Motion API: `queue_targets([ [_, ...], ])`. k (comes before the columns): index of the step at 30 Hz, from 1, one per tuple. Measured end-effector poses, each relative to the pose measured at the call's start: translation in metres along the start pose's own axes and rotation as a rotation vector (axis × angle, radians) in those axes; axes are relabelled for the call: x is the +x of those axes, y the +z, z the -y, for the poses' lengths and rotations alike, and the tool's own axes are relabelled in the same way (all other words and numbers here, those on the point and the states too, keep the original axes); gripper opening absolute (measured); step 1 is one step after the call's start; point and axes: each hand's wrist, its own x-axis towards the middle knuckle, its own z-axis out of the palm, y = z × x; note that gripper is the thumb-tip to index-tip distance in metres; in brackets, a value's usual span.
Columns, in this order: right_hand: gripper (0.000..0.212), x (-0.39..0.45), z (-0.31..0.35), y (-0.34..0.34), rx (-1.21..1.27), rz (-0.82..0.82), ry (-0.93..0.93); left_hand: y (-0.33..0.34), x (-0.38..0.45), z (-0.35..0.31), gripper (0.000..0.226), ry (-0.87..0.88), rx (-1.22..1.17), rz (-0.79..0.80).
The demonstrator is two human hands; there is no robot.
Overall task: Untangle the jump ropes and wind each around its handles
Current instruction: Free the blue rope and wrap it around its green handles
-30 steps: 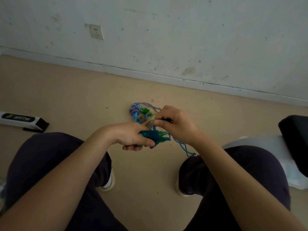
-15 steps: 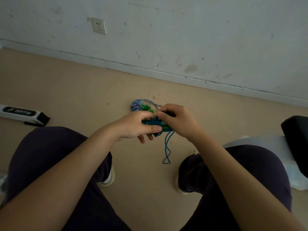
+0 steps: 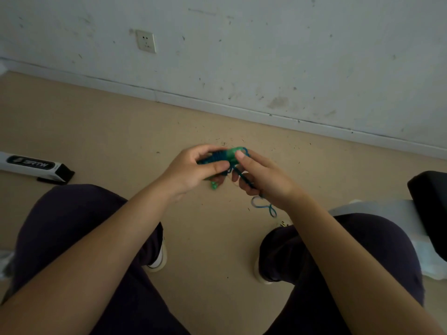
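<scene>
I hold a green-handled jump rope (image 3: pixel 226 157) in front of me above the floor, its blue cord wound in tight turns round the handles. My left hand (image 3: pixel 193 169) grips the wound bundle, thumb across its front. My right hand (image 3: pixel 262 176) pinches the loose blue cord beside the handles' right end, thumb tip on the green handle. A short loose loop of cord (image 3: pixel 263 206) hangs below my right hand. The other rope seen earlier on the floor is hidden behind my hands.
A white and black box (image 3: pixel 36 166) lies on the tan floor at the left. A black cushion (image 3: pixel 430 201) over white plastic (image 3: pixel 387 210) sits at the right. The white wall with a socket (image 3: pixel 145 41) is ahead. My knees and shoes frame the lower view.
The hanging cord has shortened as more turns went round the handles. Both hands rose slightly and now cover the blue-and-white rope on the floor.
</scene>
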Motion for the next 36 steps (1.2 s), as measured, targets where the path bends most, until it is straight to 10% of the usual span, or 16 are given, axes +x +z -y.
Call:
queue_targets([
  [6,0.022,0.003,-0.007,0.007,-0.318,-0.086,0.072,-0.009,0.008,-0.001,0.017,-0.057,-0.19,-0.246],
  [12,0.019,0.0,0.001,0.015,-0.664,-0.084,-0.135,-0.008,0.009,0.002,0.026,-0.034,0.122,-0.295],
  [19,0.01,0.004,0.003,-0.004,-0.781,-0.199,-0.441,-0.016,0.004,-0.007,0.015,-0.134,0.272,0.131],
  [25,0.018,0.002,0.006,-0.005,-0.656,-0.214,-0.346,-0.012,-0.001,-0.008,0.022,-0.206,0.322,0.404],
  [36,0.038,0.001,0.003,-0.005,-0.299,-0.092,-0.114,-0.002,-0.011,-0.013,0.019,-0.163,0.33,0.391],
])
